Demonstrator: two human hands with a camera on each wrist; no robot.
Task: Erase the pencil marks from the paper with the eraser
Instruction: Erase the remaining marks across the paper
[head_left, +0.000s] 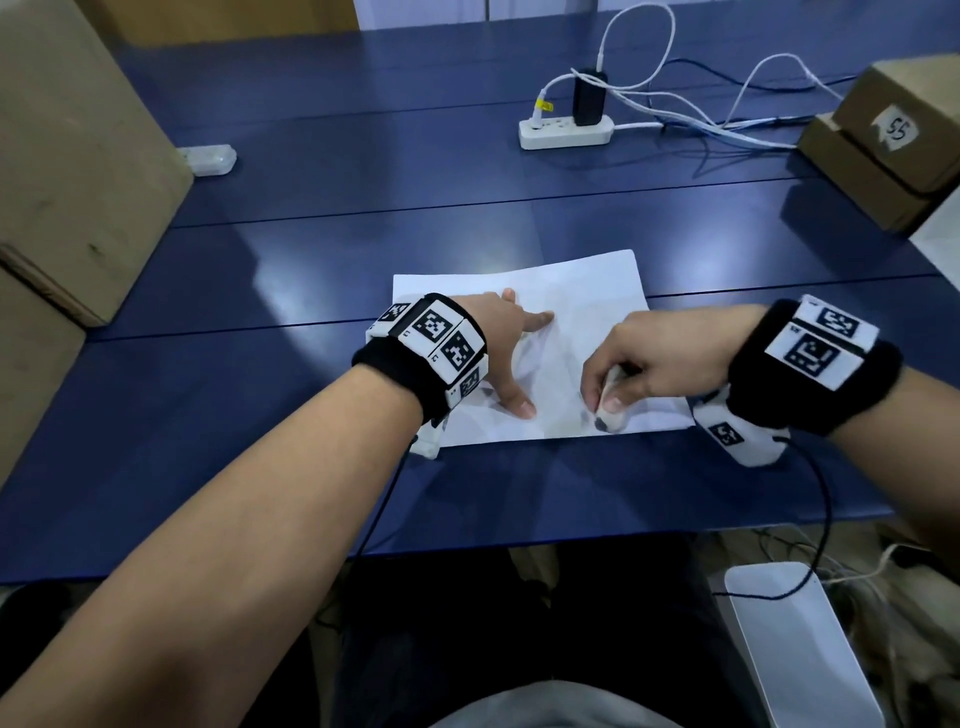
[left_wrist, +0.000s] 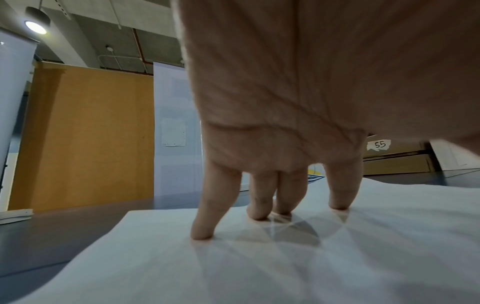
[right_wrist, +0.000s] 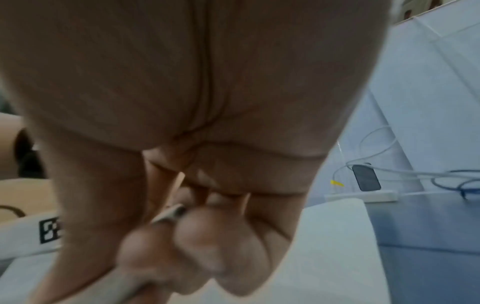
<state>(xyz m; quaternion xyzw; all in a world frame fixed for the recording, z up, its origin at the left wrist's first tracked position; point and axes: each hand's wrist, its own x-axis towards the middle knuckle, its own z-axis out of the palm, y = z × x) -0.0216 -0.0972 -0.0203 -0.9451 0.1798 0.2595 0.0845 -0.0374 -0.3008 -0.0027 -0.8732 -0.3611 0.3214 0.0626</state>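
A white sheet of paper (head_left: 566, 291) lies on the blue table (head_left: 363, 218) in front of me. My left hand (head_left: 511, 353) rests on its left half with straight, spread fingers; in the left wrist view the fingertips (left_wrist: 202, 232) press down on the paper (left_wrist: 155, 257). My right hand (head_left: 623, 379) grips a white eraser (head_left: 609, 418) with a dark smudged tip, held against the paper near its front edge. In the right wrist view the curled fingers (right_wrist: 207, 257) hide most of the eraser (right_wrist: 168, 214). Faint grey pencil marks (head_left: 584, 415) show beside the eraser tip.
A white power strip (head_left: 566, 132) with a black charger and tangled cables sits at the back. Cardboard boxes stand at the left (head_left: 78, 156) and back right (head_left: 893, 140). A small white case (head_left: 208, 158) lies at the back left. A white bin (head_left: 795, 634) stands beneath the table's front edge.
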